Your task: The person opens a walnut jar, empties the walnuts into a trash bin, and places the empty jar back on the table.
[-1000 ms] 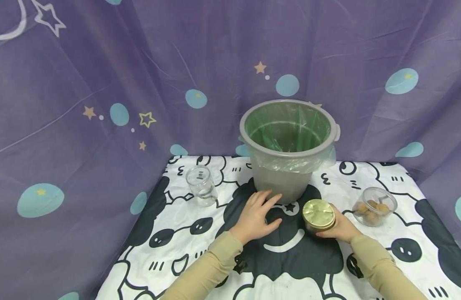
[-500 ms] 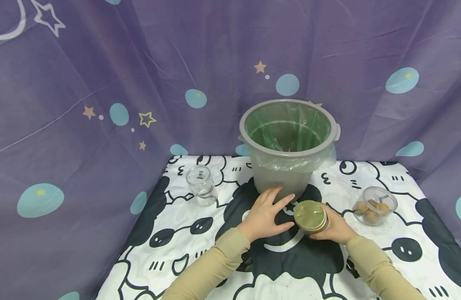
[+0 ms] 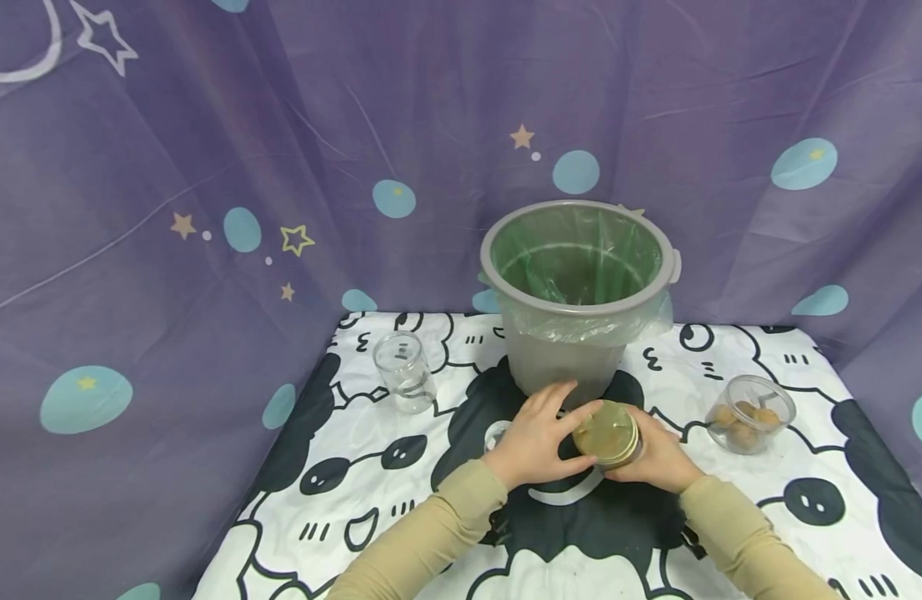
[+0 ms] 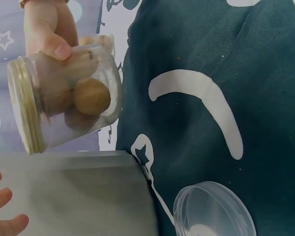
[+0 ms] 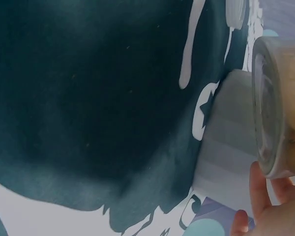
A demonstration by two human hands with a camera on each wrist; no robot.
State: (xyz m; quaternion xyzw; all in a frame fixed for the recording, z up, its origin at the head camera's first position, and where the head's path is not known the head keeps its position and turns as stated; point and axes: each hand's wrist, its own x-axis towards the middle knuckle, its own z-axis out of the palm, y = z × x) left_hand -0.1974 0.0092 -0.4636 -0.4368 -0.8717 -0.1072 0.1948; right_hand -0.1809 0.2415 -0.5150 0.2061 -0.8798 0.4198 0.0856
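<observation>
My right hand (image 3: 654,454) grips a clear jar (image 4: 69,96) round its side. Several round brown balls, perhaps walnuts, lie in the jar, which has a gold screw lid (image 3: 606,433). The jar is off the cloth, its lid facing up in the head view. My left hand (image 3: 536,437) is spread at the left of that lid, and a gap shows between its fingers (image 4: 10,223) and the lid in the left wrist view. A clear round plastic piece (image 4: 214,209), a lid or container, lies on the cloth; the left hand mostly hides it in the head view.
A grey bin (image 3: 566,358) with a green liner bag (image 3: 581,267) stands just beyond both hands. A clear jar (image 3: 404,375) is at the back left. An uncovered clear tub (image 3: 748,408) of brown balls is on the right. A patterned cloth (image 3: 356,508) covers the table.
My right hand has brought the jar leftward. My left hand has moved slightly right, so the two hands are now close together at the lid. The bin and other containers stay put.
</observation>
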